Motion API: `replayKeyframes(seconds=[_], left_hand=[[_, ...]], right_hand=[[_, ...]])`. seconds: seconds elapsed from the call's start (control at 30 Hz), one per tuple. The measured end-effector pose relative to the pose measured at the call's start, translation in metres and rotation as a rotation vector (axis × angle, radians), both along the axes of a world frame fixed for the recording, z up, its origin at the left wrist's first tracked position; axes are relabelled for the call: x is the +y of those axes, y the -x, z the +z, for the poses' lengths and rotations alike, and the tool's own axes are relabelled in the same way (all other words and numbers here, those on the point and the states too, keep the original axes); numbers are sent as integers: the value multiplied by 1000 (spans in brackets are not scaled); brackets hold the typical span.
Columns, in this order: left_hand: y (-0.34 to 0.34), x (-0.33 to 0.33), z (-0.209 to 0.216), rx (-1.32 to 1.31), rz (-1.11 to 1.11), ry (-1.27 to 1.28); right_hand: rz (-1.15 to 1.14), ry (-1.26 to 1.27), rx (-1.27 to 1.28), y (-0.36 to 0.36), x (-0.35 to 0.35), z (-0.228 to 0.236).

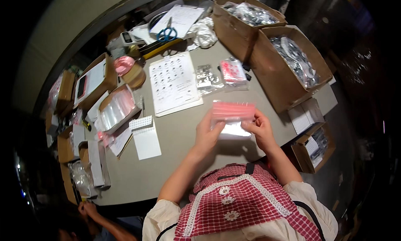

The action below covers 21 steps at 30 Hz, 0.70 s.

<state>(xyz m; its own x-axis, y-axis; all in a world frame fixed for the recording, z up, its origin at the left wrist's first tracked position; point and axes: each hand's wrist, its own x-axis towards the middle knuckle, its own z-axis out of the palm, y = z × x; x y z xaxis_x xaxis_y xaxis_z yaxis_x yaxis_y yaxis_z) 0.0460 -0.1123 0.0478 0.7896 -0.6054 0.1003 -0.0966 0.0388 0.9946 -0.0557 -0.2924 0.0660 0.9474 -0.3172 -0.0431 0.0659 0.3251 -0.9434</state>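
The bags [234, 111], clear below and pink in bands along the top, are up in front of the person, over the near part of the table [179, 136] and just above the apron [234, 195]. The left hand [209, 130] grips them by the left side, thumb laid across the front; the right hand [260, 130] pinches the right side, thumb on the front and fingers bent at the edge (the fingertips behind are hidden on both sides). Beyond the bags lie two packets side by side: a grey one [205, 77] with dark small pieces and, to its right, a pink one [234, 71]. Left of these a sheet [173, 84] shows rows of small dark marks. Nearer, to the left, is a notepad [148, 143], with a pen [143, 105] just above it, and next to that a tray [137, 111] full of clear bundles. A jar [130, 71] with a pink lid stands behind the tray. At the far side, blue-handled scissors [167, 33] rest on papers [181, 19]. Two tall cartons [267, 65] on the right hold wrapped pieces, and a lower box [299, 157] sits below the table edge. At lower left, another person's hands [86, 208] are close to the table edge.
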Motion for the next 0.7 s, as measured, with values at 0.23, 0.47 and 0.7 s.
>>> replayKeyframes(seconds=[0.23, 0.47, 0.7], left_hand=[[23, 89, 29, -312, -80, -349], [23, 168, 31, 366, -42, -129], [28, 190, -12, 715, 273, 542]], right_hand=[[842, 912, 134, -38, 36, 44], [285, 860, -64, -44, 69, 44], [141, 1070, -365, -31, 157, 23]])
